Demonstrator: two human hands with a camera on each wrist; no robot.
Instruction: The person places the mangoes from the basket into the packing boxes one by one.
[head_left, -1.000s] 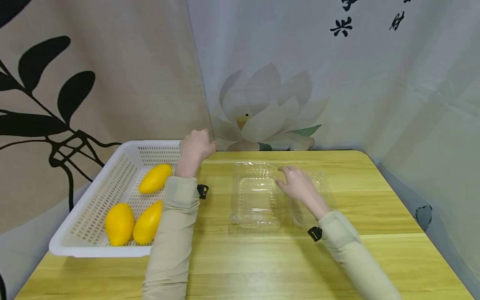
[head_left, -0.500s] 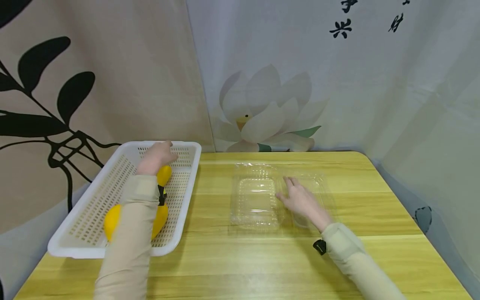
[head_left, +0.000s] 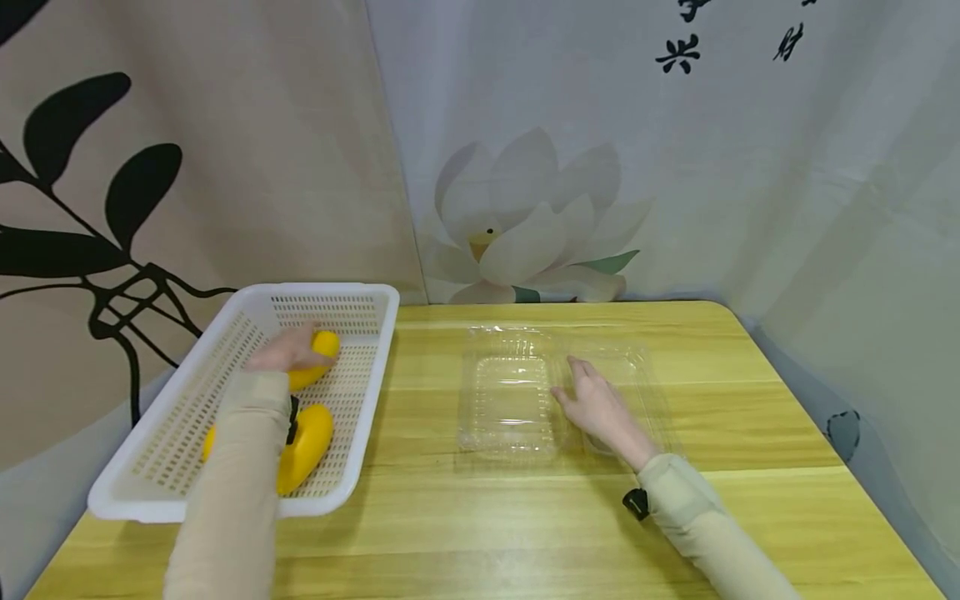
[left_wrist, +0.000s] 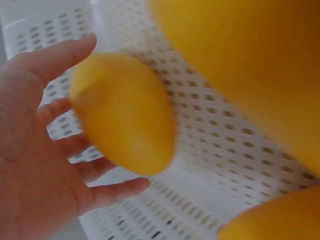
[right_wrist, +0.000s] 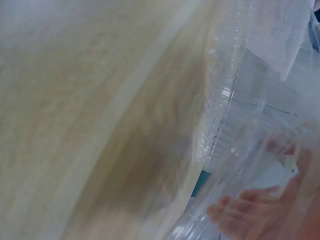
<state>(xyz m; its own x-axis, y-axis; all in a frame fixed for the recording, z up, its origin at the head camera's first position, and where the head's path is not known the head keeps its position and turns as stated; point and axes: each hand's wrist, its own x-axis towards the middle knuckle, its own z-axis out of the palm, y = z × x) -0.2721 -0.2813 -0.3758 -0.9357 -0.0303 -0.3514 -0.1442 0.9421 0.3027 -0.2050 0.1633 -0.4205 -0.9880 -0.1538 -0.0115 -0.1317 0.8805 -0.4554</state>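
Inside the white basket, my left hand (head_left: 283,350) reaches around the farthest yellow mango (left_wrist: 125,112). Its fingers are spread along one side of the fruit, with the thumb at its upper end; contact is hard to tell. A second mango (head_left: 305,450) lies nearer the front, and my left sleeve mostly hides a third mango (head_left: 208,442). My right hand (head_left: 602,408), fingers extended, lies over the hinge side of an opened clear plastic clamshell box (head_left: 513,400). Through the clear plastic, the right wrist view shows the fingers (right_wrist: 240,212).
The white perforated basket (head_left: 375,367) stands at the left of the wooden table (head_left: 480,533). The clamshell's clear lid (head_left: 637,375) spreads to the right under my right hand. A printed curtain (head_left: 540,100) hangs behind the table's far edge.
My left hand has moved left from beyond the basket's far right corner and down into the basket, to the farthest mango. The right hand has shifted only slightly over the box.
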